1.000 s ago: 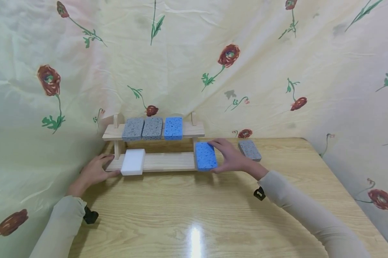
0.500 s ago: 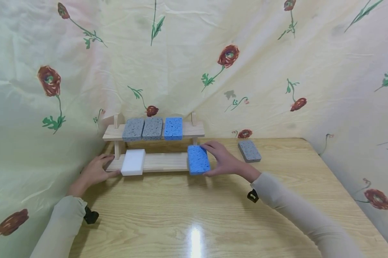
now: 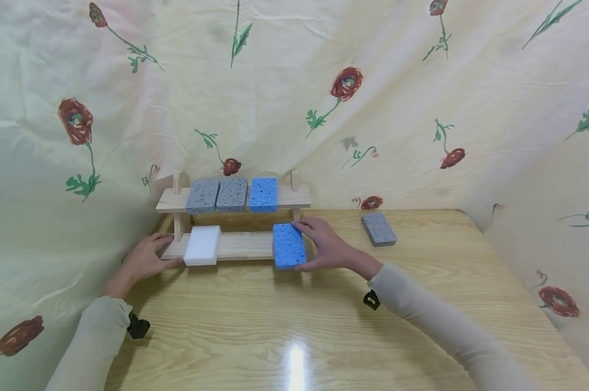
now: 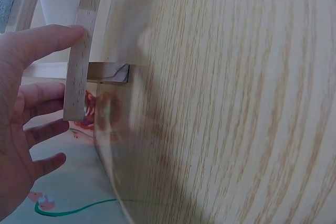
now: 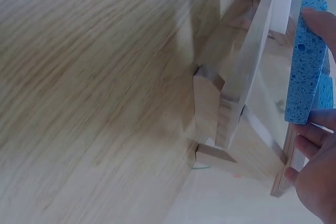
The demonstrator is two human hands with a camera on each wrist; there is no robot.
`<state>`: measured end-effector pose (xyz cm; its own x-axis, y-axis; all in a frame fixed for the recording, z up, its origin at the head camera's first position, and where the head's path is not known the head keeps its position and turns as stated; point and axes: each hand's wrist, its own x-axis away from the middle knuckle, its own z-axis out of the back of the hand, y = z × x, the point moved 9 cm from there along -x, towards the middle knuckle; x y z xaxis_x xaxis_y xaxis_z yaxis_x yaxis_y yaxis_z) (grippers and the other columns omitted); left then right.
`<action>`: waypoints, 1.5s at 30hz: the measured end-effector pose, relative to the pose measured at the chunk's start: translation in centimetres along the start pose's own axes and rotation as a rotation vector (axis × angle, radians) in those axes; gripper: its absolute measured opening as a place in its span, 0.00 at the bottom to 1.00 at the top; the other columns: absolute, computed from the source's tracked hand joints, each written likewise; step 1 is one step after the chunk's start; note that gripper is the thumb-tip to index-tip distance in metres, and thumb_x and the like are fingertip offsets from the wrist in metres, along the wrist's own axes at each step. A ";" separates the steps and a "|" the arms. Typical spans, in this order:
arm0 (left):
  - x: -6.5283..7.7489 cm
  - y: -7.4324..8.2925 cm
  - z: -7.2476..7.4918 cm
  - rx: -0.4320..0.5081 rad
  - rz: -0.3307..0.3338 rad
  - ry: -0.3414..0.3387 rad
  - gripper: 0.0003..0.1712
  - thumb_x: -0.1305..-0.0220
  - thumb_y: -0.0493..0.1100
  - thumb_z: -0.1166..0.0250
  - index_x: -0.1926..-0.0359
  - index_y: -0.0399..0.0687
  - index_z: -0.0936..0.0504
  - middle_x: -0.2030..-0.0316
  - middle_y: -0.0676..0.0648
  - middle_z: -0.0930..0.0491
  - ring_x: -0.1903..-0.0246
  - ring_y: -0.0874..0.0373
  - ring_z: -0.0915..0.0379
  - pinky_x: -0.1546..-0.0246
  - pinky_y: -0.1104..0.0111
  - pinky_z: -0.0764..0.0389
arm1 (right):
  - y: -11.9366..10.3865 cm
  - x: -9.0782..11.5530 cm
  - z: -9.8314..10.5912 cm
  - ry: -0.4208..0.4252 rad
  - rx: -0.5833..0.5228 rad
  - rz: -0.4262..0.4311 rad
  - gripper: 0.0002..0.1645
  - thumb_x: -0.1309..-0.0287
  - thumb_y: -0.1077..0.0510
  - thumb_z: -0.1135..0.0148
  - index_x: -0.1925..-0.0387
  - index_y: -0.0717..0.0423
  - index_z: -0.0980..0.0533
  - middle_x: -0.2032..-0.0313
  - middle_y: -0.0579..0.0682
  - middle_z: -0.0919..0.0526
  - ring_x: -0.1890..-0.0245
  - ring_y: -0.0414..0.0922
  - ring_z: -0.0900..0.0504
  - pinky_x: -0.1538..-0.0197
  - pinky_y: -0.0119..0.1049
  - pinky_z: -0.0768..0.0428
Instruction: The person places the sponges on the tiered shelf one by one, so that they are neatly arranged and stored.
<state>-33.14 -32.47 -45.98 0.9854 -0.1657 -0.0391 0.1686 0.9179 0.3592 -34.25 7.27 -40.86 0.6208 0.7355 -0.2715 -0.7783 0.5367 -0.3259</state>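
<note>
A two-tier wooden shelf rack [image 3: 245, 245] stands at the back left of the table. My right hand [image 3: 326, 247] pinches a blue sponge [image 3: 288, 246] by its edges, thumb on one side and fingers on the other. In the right wrist view this sponge [image 5: 305, 61] is apart from the lower board. My left hand [image 3: 145, 258] grips the left end of the lower board [image 4: 79, 72], thumb on its front edge. A white sponge [image 3: 202, 245] lies on the lower board near that hand. The upper board carries two grey sponges [image 3: 203, 195] and a blue sponge [image 3: 263, 194].
Another grey sponge [image 3: 378, 228] lies on the wooden table [image 3: 255, 326] right of the rack. A flower-patterned cloth [image 3: 284, 108] hangs behind the table and along both sides.
My right hand has moved left and slightly toward the front with the blue sponge, along the lower board. The left hand has stayed on the board's end.
</note>
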 end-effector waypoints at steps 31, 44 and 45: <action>0.0 0.0 0.3 0.003 0.002 -0.006 0.53 0.40 0.68 0.31 0.29 0.31 0.31 0.30 0.25 0.37 0.32 0.26 0.41 0.35 0.33 0.35 | -2.1 -2.9 -2.6 -0.025 -0.015 -0.035 0.68 0.58 0.37 0.18 0.24 0.63 0.40 0.28 0.59 0.33 0.27 0.56 0.37 0.23 0.62 0.45; -0.2 -0.4 -0.1 -0.003 0.010 -0.010 0.55 0.40 0.70 0.32 0.29 0.31 0.31 0.30 0.26 0.37 0.32 0.26 0.41 0.35 0.32 0.35 | -2.7 -4.1 -3.8 -0.054 -0.013 -0.053 0.68 0.56 0.34 0.20 0.22 0.60 0.42 0.27 0.58 0.35 0.26 0.55 0.38 0.23 0.58 0.42; -0.2 -0.5 -0.1 -0.006 0.008 -0.011 0.55 0.40 0.70 0.32 0.29 0.30 0.32 0.30 0.25 0.37 0.32 0.26 0.41 0.35 0.32 0.35 | -2.8 -4.2 -3.9 -0.058 -0.012 -0.057 0.68 0.56 0.34 0.20 0.22 0.59 0.43 0.27 0.58 0.35 0.26 0.55 0.39 0.23 0.58 0.42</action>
<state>-33.39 -32.84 -46.23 0.9864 -0.1622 -0.0257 0.1607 0.9214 0.3540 -34.32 1.14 -42.34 0.6577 0.7264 -0.1994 -0.7402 0.5740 -0.3502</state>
